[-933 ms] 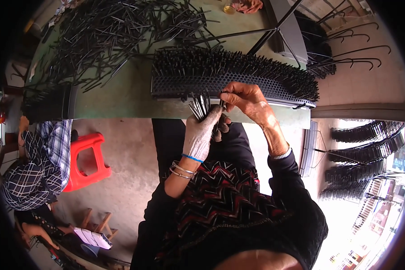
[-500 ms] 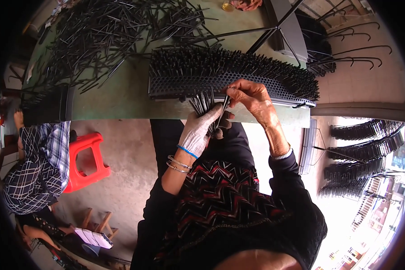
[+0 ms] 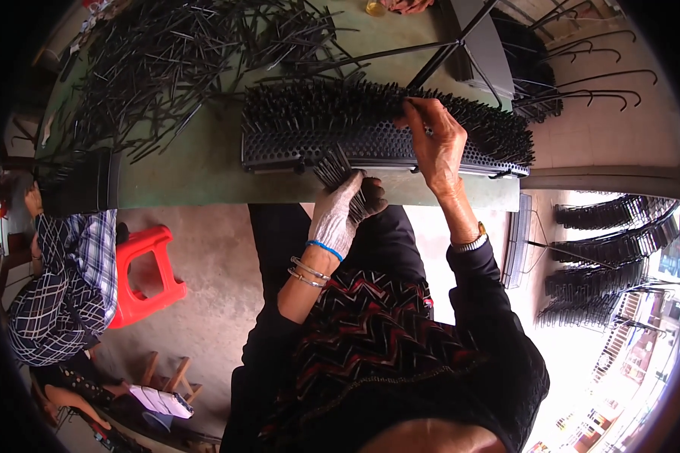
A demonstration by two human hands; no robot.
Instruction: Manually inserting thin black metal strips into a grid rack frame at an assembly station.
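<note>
My left hand (image 3: 338,211), in a white glove with dark fingertips, is closed round a bundle of thin black rods (image 3: 332,167) whose ends fan out beyond the thumb. It is just in front of the table edge. My bare right hand (image 3: 436,143) reaches over a long perforated metal rack (image 3: 332,145), its fingertips pinched on a thin black rod among the upright ones. Many such rods (image 3: 302,106) stand packed in the rack's back rows, while the holes along its front are bare. The lower end of the pinched rod is hidden.
A large loose pile of black rods (image 3: 159,68) covers the green table's (image 3: 189,177) far left. Thin metal bars (image 3: 385,54) cross behind the rack. A red stool (image 3: 147,279) stands at left, beside a person in checked clothing (image 3: 60,294). Hooks (image 3: 604,94) and hanging dark racks (image 3: 604,257) line the right.
My right hand has moved from the bundle up and away over the rack, with a rod from it. My left hand keeps the bundle, now tilted slightly and gripped together.
</note>
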